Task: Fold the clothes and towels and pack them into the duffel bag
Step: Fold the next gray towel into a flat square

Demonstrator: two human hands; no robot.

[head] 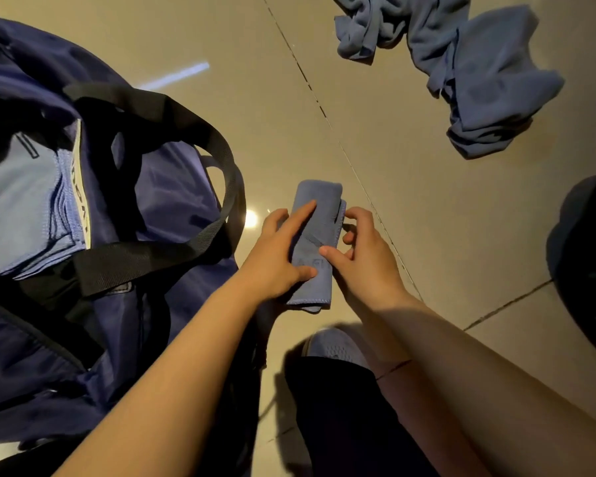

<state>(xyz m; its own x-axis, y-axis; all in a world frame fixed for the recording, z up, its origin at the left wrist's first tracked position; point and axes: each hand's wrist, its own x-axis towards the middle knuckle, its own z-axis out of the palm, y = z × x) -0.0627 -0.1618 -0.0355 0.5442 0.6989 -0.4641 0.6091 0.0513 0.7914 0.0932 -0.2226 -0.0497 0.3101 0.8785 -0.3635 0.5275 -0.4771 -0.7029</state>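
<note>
On the tiled floor point(375, 98) beside the open duffel bag point(159, 187), the left hand point(279, 256) is pressing flat on a folded blue towel point(319, 215) while the right hand point(365, 259) is pinching its edge. Soft, light and limp, it is probably best gripped across the whole fold.

A glossy beige tiled floor point(427, 187) with dark grout lines carries everything. A narrow folded blue towel point(319, 208) lies on it beneath the left hand point(276, 256) and right hand point(365, 259). A navy duffel bag point(172, 187) sits just beyond the left hand; crumpled blue clothes point(479, 70) lie well apart, past the right hand.
</note>
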